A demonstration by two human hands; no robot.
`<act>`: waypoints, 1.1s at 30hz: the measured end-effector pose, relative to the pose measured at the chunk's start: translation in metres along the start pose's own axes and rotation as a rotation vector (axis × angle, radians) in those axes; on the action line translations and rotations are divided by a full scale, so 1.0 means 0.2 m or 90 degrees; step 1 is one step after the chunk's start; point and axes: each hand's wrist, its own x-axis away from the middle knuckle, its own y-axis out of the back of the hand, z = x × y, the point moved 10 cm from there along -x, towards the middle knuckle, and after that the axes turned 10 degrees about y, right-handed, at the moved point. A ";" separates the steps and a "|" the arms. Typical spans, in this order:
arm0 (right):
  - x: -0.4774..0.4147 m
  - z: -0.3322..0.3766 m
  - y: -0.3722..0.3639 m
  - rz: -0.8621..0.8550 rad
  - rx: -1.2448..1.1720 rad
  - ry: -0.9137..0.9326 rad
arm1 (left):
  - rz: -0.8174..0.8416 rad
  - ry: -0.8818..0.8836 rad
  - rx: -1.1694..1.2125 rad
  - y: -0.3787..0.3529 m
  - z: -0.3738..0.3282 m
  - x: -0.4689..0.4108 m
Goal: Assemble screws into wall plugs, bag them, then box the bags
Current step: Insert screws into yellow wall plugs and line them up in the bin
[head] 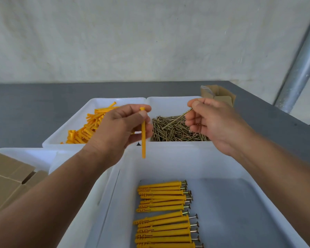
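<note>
My left hand pinches a yellow wall plug upright, its head at the top between thumb and finger. My right hand pinches a brass screw by its head, with the tip slanting down to the left over the screw pile. The two hands are apart, above the seam between the two far trays. Loose yellow plugs fill the far left white tray. Several assembled plug-and-screw pieces lie in rows in the near white tray.
A small open cardboard box stands behind the screw tray. Flat cardboard boxes lie at the near left beside another white tray. A metal pole rises at the right. The grey table ends at a white wall.
</note>
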 end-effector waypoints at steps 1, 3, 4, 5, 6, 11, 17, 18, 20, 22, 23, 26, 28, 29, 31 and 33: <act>0.00 0.01 0.00 -0.004 -0.007 0.005 | 0.017 0.026 -0.014 -0.02 0.03 0.00; 0.00 0.03 0.01 -0.014 -0.016 0.015 | 0.036 0.064 -0.026 -0.04 0.07 0.00; 0.00 0.04 0.02 -0.018 -0.022 0.017 | 0.045 0.078 -0.029 -0.05 0.08 0.01; 0.00 0.05 0.02 -0.021 -0.028 0.019 | 0.054 0.090 -0.033 -0.05 0.09 0.01; 0.00 0.05 0.02 -0.024 -0.033 0.019 | 0.063 0.102 -0.039 -0.05 0.10 0.01; 0.00 0.05 0.03 -0.033 -0.031 0.021 | 0.109 0.129 -0.066 -0.10 0.15 0.02; -0.01 0.04 0.03 -0.037 0.004 0.019 | 0.135 0.130 -0.101 -0.12 0.17 0.02; -0.01 0.04 0.03 -0.036 0.006 0.019 | 0.136 0.127 -0.110 -0.12 0.17 0.02; -0.01 0.03 0.03 -0.035 0.010 0.019 | 0.134 0.124 -0.122 -0.12 0.17 0.02; -0.01 0.03 0.03 -0.032 0.018 0.022 | 0.135 0.122 -0.124 -0.13 0.17 0.02; 0.00 0.04 0.02 -0.030 0.021 0.024 | 0.136 0.121 -0.123 -0.13 0.17 0.02; 0.00 0.05 0.02 -0.026 0.037 0.030 | 0.139 0.122 -0.121 -0.13 0.18 0.02; 0.00 0.05 0.02 -0.024 0.048 0.034 | 0.135 0.121 -0.126 -0.13 0.18 0.02; 0.00 0.05 0.02 -0.022 0.050 0.036 | 0.133 0.120 -0.130 -0.13 0.18 0.02; 0.01 0.06 0.01 -0.014 0.057 0.039 | 0.128 0.120 -0.138 -0.13 0.18 0.02; 0.01 0.06 0.00 -0.003 0.069 0.041 | 0.124 0.118 -0.151 -0.14 0.18 0.02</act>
